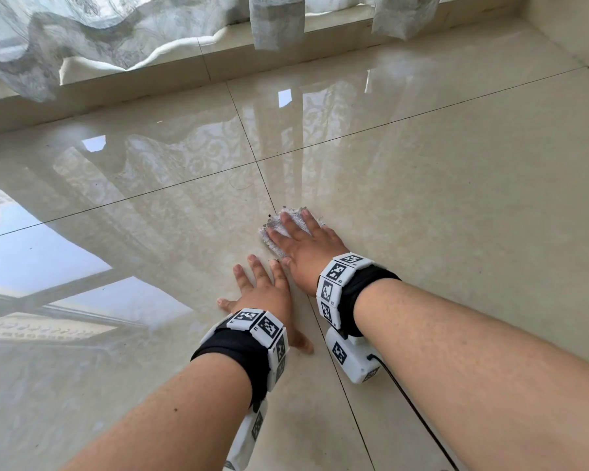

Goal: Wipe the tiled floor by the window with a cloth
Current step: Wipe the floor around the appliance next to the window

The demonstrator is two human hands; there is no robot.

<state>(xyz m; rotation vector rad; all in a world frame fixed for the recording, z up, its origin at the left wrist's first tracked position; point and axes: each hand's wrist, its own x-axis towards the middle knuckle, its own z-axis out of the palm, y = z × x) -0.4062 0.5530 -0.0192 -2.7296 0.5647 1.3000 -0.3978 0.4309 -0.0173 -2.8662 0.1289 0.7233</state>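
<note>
Two hands lie on the glossy tiled floor [456, 185]: the right hand [306, 246] presses one white cloth [279, 220] flat with spread fingers, the left hand [262, 294] splayed just beside it.

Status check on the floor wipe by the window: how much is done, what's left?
Done: unclear; the glossy tiled floor shows no wipe line. In hand: the right hand presses flat on the white cloth, whose front edge carries grey grit; the left hand braces flat on a tile. Left: dark specks beside the cloth and a hair ahead, toward the curtain.
</note>
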